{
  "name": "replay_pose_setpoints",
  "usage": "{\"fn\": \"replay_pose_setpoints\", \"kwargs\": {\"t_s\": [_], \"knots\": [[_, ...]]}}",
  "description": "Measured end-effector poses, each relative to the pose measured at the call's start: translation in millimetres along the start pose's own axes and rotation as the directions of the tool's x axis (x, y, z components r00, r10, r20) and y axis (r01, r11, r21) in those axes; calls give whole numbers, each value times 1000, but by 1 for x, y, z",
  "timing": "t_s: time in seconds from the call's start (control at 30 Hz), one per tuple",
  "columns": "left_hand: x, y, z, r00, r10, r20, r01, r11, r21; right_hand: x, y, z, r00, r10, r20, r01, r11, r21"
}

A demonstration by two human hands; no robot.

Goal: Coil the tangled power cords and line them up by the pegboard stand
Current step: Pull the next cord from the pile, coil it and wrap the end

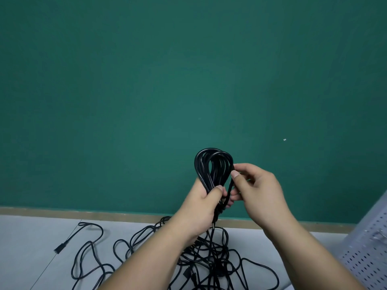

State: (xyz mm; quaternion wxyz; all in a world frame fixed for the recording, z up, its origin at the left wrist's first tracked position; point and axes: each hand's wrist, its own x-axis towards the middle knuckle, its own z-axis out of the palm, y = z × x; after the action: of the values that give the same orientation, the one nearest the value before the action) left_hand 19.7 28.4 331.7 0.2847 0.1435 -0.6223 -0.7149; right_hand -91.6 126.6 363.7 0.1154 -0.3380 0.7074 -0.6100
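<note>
Coil: black power cord (213, 168) gathered in long upright loops and held up before the green wall (146, 80), probably so the turns hang even.
Left hand (201, 208): wrapped round the loops' lower neck with the thumb across the strands, anchoring the turns together.
Right hand (257, 189): thumb and forefinger pinch the outermost strand on the coil's right side, likely seating a turn.
Tangle (209, 258): loose cords lie knotted on the grey surface (31, 237) directly below, and the coil's tail drops into them.
Plug end (59, 248): lies off to the left.
Pegboard stand (368, 248): at the right edge, well apart from the coil, with no coils seen beside it.
</note>
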Motion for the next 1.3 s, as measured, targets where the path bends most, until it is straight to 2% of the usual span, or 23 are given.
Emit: {"fn": "replay_pose_setpoints", "kwargs": {"t_s": [0.1, 0.33, 0.5, 0.67, 0.87, 1.03, 1.1, 1.2, 1.3], "knots": [[-1, -2, -1, 999, -21, 32, 20, 998, 57, 2, 2, -3, 1000, 14, -9, -15, 1000, -14], [-3, -1, 3, 997, -58, 48, 55, 996, 68, 2, 2, -3, 998, -12, -57, 9, 998, -67], [-4, -5, 6, 992, -97, 79, 88, 990, 113, -3, -8, -1, 995, -86, -49, 75, 979, -187], [-6, 0, 4, 978, -53, 200, 27, 991, 131, -2, -8, -6, 996, -69, -62, 55, 977, -207], [-8, 4, 0, 959, -68, 277, 40, 994, 105, 4, 6, -10, 998, 70, 8, -70, 995, 66], [-4, 0, -2, 978, -154, 141, 148, 987, 55, 7, 10, -11, 997, 57, 54, -56, 998, -11], [0, 1, -4, 988, -139, 69, 139, 990, 1, 5, 11, -8, 982, 116, 149, -119, 993, 13], [5, 7, -9, 990, -117, -80, 105, 984, -146, 0, 16, -2, 894, 242, 377, -246, 968, -40], [10, 13, -18, 977, -102, -187, 34, 942, -335, -4, 23, 3, 796, 309, 520, -296, 949, -111]]}}
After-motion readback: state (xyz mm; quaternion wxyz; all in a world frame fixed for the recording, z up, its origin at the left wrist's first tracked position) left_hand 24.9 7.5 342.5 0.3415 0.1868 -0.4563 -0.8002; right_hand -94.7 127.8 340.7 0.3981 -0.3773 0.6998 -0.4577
